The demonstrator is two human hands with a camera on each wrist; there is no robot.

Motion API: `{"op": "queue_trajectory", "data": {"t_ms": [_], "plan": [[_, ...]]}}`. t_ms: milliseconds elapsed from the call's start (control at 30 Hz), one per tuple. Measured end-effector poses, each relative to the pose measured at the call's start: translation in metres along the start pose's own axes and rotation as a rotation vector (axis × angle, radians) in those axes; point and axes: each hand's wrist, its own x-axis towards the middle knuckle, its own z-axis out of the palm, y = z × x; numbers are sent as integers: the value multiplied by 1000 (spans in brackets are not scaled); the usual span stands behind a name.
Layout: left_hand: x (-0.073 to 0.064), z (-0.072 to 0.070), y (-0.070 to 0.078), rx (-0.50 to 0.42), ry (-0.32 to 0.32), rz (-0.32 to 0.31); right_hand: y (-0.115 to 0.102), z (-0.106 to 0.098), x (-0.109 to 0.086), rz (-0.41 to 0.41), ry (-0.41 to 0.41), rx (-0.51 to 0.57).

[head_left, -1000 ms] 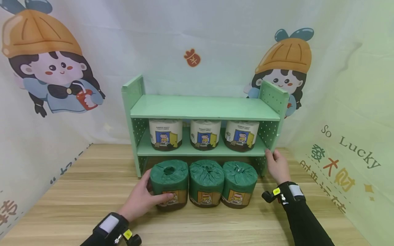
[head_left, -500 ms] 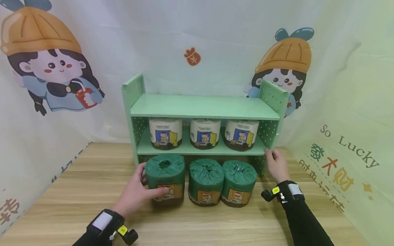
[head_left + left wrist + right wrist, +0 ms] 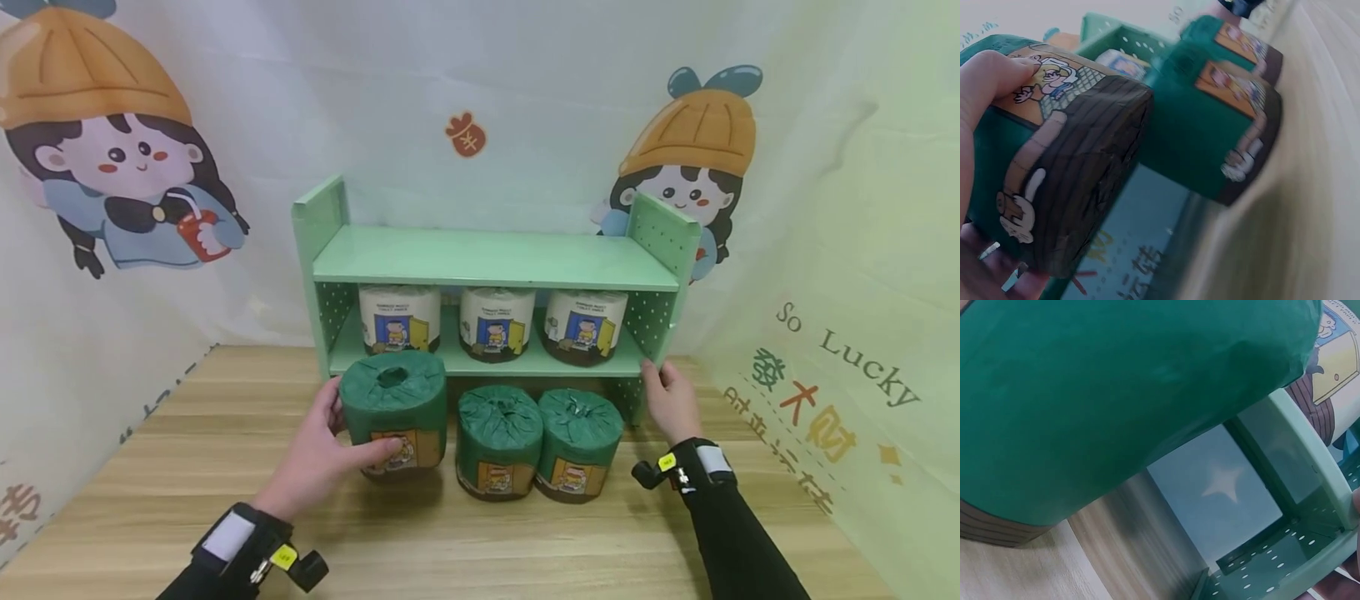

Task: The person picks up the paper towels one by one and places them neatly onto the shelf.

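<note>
So the leftmost green roll (image 3: 393, 408) has just been lifted off the table (image 3: 525, 550), wrapped by the left hand (image 3: 318, 454) and held up in front of the shelf (image 3: 487, 257). The bottom of the left white roll (image 3: 400, 312) is now hidden behind it in the head view. Moving right, the other two green rolls (image 3: 500, 446) haven't been shifted and are left standing on the table, so just one's been picked up. Far right, the shelf's side is still being gripped by the right hand (image 3: 672, 406).

Leftmost white roll (image 3: 400, 312) partly hidden behind held green roll (image 3: 393, 398)
</note>
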Motion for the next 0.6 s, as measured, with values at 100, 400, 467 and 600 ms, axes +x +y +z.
{"op": "queue_trajectory", "data": {"t_ms": [100,400,467,600], "plan": [[2,-2,12,-26,4,32,0,0,0,-10,-5,7],[28,-7,64,-104,16,124,0,-1,-1,6,-7,0],[35,-9,75,-133,31,154,1,0,-1,9,-6,2],[50,-14,94,-192,66,213,0,1,-2,3,0,9]]}}
